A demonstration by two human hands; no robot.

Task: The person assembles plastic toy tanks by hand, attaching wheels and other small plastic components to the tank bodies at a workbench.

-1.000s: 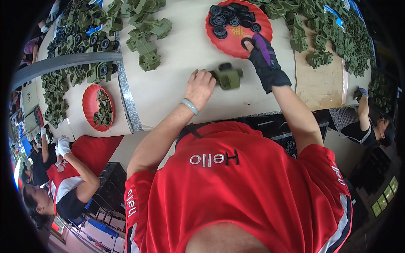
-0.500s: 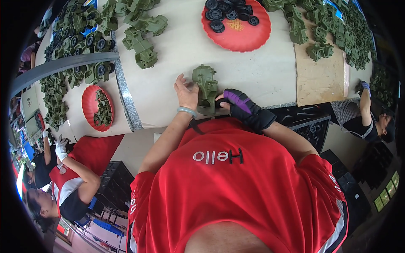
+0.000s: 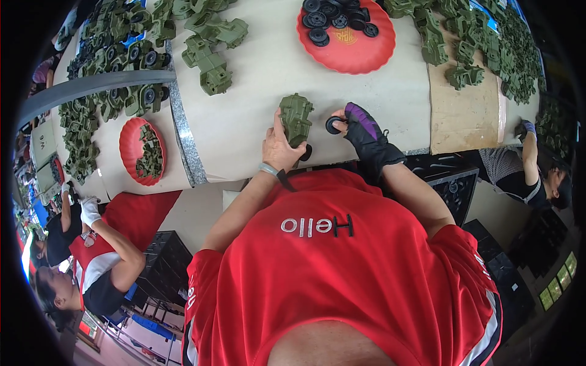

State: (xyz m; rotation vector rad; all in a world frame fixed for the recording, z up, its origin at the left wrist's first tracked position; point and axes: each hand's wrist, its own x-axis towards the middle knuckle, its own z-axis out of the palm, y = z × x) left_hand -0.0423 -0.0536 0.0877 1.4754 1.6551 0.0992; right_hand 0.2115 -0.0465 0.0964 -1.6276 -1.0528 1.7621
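Left of the fingers of your left hand (image 3: 281, 147) stands a red scalloped plastic bowl (image 3: 128, 150); beyond those of your right hand (image 3: 365, 134), a red scalloped plate (image 3: 354, 58). Left thumb and forefinger grip between them the olive-green plastic toy body (image 3: 296, 117), its long axis pointing away from you. Right fingers pinch a round black wheel (image 3: 331, 125).

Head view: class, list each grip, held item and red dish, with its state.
Left grip: bare, closed on green vehicle body
Right grip: gloved, pinching loose black wheel
Green vehicle body: held, another wheel at near end
Loose black wheel: held apart from vehicle body
Larger red dish: partly covered by black wheels
Smaller red dish: holding small green parts
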